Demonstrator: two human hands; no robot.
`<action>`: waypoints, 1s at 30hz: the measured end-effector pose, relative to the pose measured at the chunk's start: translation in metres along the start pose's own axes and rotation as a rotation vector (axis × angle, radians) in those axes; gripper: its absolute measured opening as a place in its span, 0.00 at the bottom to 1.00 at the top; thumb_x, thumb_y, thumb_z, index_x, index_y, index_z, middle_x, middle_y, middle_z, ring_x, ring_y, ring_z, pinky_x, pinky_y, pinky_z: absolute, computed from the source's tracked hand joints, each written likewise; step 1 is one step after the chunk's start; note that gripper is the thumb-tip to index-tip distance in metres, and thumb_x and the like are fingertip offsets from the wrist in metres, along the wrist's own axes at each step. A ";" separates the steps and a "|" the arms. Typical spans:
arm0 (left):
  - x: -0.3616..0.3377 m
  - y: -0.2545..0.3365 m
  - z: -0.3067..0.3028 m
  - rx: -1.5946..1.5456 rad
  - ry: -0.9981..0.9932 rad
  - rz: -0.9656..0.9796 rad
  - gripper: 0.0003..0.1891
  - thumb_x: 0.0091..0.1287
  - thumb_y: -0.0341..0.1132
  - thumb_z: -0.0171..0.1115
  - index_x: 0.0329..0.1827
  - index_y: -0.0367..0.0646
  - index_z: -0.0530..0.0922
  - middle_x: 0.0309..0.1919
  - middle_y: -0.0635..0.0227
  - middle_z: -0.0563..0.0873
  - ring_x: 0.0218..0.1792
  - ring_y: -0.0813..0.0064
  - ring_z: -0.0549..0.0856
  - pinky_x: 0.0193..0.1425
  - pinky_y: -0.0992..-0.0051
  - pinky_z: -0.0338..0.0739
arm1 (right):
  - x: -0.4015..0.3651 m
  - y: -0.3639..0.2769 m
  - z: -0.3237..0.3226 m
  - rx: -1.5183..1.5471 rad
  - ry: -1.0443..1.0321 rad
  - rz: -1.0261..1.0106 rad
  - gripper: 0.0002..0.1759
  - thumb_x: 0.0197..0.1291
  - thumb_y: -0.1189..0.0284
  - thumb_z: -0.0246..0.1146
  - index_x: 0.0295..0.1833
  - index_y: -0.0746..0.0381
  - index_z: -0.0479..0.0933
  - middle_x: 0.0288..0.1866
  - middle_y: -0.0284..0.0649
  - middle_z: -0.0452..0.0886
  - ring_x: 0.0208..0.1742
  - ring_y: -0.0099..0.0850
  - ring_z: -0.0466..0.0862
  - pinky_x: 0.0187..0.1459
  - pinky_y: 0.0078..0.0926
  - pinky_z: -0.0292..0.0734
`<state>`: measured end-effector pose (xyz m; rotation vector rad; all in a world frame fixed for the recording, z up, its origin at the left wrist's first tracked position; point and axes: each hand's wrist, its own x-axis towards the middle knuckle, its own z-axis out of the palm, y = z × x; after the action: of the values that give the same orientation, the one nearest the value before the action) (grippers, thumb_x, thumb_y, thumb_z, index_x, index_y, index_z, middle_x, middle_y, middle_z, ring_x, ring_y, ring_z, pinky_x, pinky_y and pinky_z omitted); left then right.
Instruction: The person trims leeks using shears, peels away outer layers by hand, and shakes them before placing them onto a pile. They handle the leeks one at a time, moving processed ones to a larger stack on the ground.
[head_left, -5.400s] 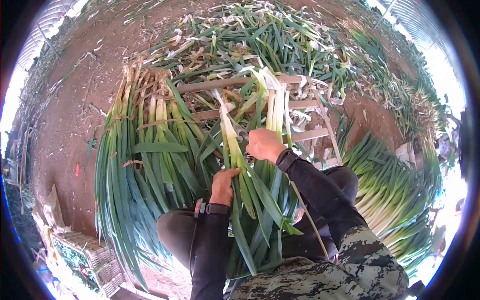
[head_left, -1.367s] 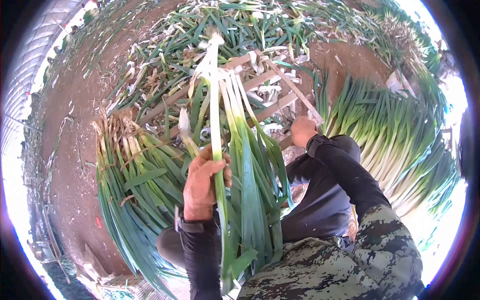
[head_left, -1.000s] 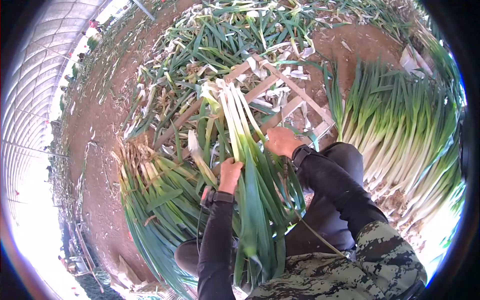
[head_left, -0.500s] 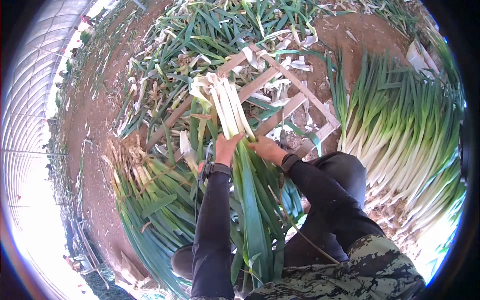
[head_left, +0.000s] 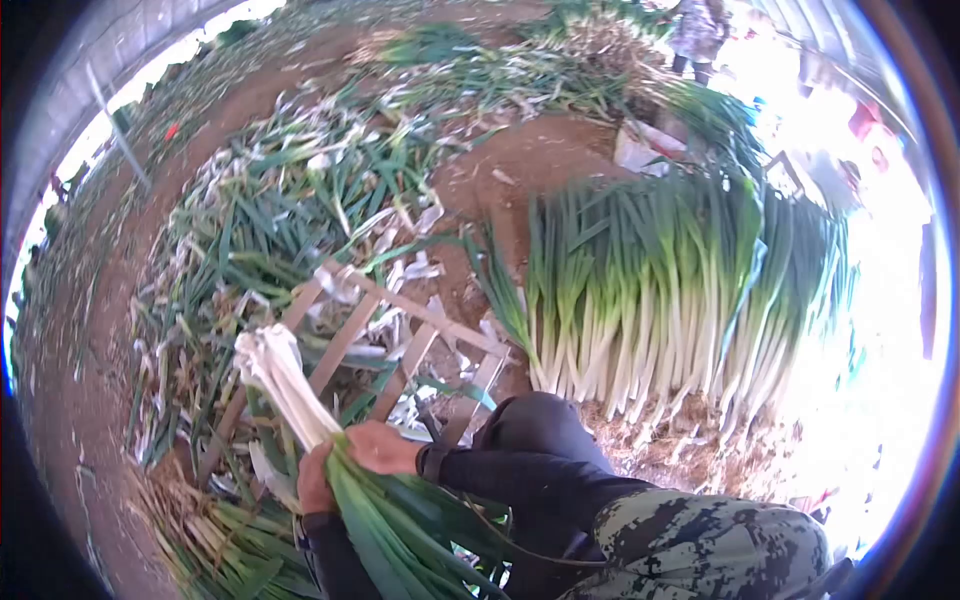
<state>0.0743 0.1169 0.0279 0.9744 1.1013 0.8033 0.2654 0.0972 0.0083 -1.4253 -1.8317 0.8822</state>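
Note:
A small bunch of long green onions [head_left: 300,400] is held at a slant in front of me, white ends up and to the left, green leaves trailing down across my lap. My left hand [head_left: 315,478] is closed around the lower part of the white stalks. Just to its right, my right hand [head_left: 380,448] is closed on the same bunch, where white turns to green. Beneath the bunch lies a wooden slatted frame [head_left: 345,340]. At the lower left, beside my left arm, is a pile of untrimmed green onions [head_left: 220,540] with dry roots.
To the right lies a wide row of green onions [head_left: 650,310], leaves away from me. Stripped leaves [head_left: 280,230] litter the soil beyond the frame. A white sack [head_left: 645,150] lies behind the row. A person [head_left: 700,35] stands at the far back. My knee [head_left: 545,430] is beside the frame.
My view has swung to the right, bringing the whole row and a distant person into sight. Both hands still grip the bunch, which now tilts more to the left.

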 end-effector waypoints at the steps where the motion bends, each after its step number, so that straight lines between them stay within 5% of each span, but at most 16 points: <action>1: -0.005 0.000 0.002 0.013 0.034 0.093 0.22 0.73 0.42 0.58 0.60 0.33 0.78 0.47 0.61 0.87 0.46 0.67 0.87 0.51 0.66 0.82 | -0.002 -0.028 -0.025 -0.045 -0.009 -0.010 0.15 0.67 0.61 0.58 0.42 0.64 0.77 0.45 0.58 0.82 0.46 0.59 0.83 0.43 0.54 0.78; 3: -0.036 0.054 0.025 -0.314 -0.055 -0.129 0.23 0.73 0.43 0.59 0.60 0.32 0.77 0.48 0.61 0.86 0.46 0.67 0.87 0.51 0.67 0.82 | -0.017 -0.069 -0.060 -0.118 -0.039 -0.028 0.14 0.68 0.62 0.58 0.45 0.64 0.74 0.51 0.59 0.80 0.46 0.61 0.82 0.43 0.55 0.78; 4: -0.039 0.054 0.019 -0.269 -0.065 -0.070 0.25 0.73 0.45 0.59 0.63 0.32 0.76 0.49 0.58 0.85 0.46 0.67 0.86 0.51 0.69 0.82 | -0.019 -0.065 -0.052 -0.065 -0.055 -0.072 0.23 0.68 0.65 0.58 0.62 0.67 0.68 0.57 0.65 0.76 0.48 0.64 0.81 0.46 0.54 0.79; 7: -0.065 0.090 0.038 -0.201 -0.020 0.061 0.26 0.73 0.44 0.61 0.65 0.32 0.73 0.50 0.59 0.84 0.46 0.67 0.86 0.50 0.68 0.82 | -0.040 -0.089 -0.021 0.288 0.135 -0.092 0.36 0.68 0.67 0.57 0.75 0.73 0.55 0.55 0.68 0.75 0.51 0.65 0.80 0.51 0.50 0.79; 8: -0.072 0.100 0.041 -0.140 0.013 0.118 0.26 0.73 0.44 0.62 0.65 0.32 0.73 0.50 0.59 0.84 0.46 0.68 0.86 0.51 0.69 0.82 | -0.038 -0.094 -0.019 0.325 -0.035 -0.055 0.46 0.66 0.71 0.56 0.79 0.79 0.38 0.58 0.71 0.72 0.58 0.64 0.77 0.59 0.46 0.76; 10: -0.087 0.120 0.042 -0.014 0.083 0.221 0.27 0.73 0.44 0.64 0.66 0.32 0.73 0.51 0.60 0.84 0.46 0.69 0.86 0.51 0.70 0.82 | -0.024 -0.114 -0.013 0.327 0.065 -0.239 0.45 0.63 0.73 0.55 0.77 0.81 0.38 0.61 0.72 0.68 0.61 0.62 0.75 0.62 0.45 0.73; 13: -0.129 0.205 0.048 0.096 -0.079 0.222 0.28 0.70 0.41 0.69 0.65 0.31 0.72 0.53 0.57 0.82 0.50 0.70 0.84 0.55 0.70 0.81 | -0.035 -0.196 -0.054 0.329 -0.091 -0.216 0.47 0.59 0.78 0.54 0.76 0.83 0.35 0.67 0.74 0.61 0.67 0.60 0.70 0.67 0.43 0.69; 15: -0.159 0.248 0.066 0.085 -0.024 0.323 0.27 0.68 0.39 0.70 0.63 0.31 0.73 0.50 0.58 0.83 0.47 0.69 0.85 0.52 0.70 0.82 | -0.033 -0.235 -0.059 0.469 -0.016 -0.264 0.48 0.59 0.78 0.54 0.78 0.81 0.34 0.68 0.75 0.60 0.69 0.59 0.70 0.66 0.41 0.70; 19: -0.208 0.341 0.056 0.173 0.108 0.294 0.24 0.67 0.36 0.69 0.61 0.35 0.71 0.44 0.59 0.84 0.42 0.68 0.85 0.46 0.69 0.83 | -0.042 -0.329 -0.095 0.719 0.198 -0.449 0.44 0.59 0.79 0.51 0.77 0.81 0.38 0.63 0.68 0.70 0.64 0.49 0.75 0.62 0.38 0.73; 23: -0.284 0.409 0.090 0.345 0.203 0.404 0.20 0.65 0.33 0.66 0.58 0.37 0.73 0.40 0.61 0.84 0.36 0.68 0.86 0.41 0.70 0.84 | -0.066 -0.382 -0.100 0.859 0.164 -0.641 0.39 0.62 0.77 0.55 0.75 0.73 0.47 0.63 0.58 0.71 0.62 0.41 0.75 0.60 0.33 0.72; 27: -0.339 0.432 0.109 0.568 -0.021 0.168 0.17 0.66 0.34 0.63 0.56 0.37 0.80 0.37 0.63 0.87 0.34 0.72 0.88 0.36 0.73 0.84 | -0.084 -0.393 -0.063 0.879 0.033 -0.822 0.33 0.64 0.75 0.58 0.74 0.66 0.56 0.64 0.47 0.72 0.61 0.33 0.75 0.57 0.29 0.72; 30: -0.368 0.413 0.104 0.690 -0.023 -0.060 0.15 0.66 0.33 0.66 0.52 0.33 0.83 0.36 0.61 0.90 0.33 0.72 0.89 0.36 0.74 0.84 | -0.105 -0.385 -0.020 0.701 0.096 -1.154 0.30 0.66 0.74 0.60 0.73 0.60 0.63 0.65 0.39 0.72 0.60 0.26 0.75 0.55 0.26 0.72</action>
<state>0.0530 -0.0843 0.5536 1.5056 1.4151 0.3516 0.0948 -0.0737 0.3263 0.0892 -1.6220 0.6658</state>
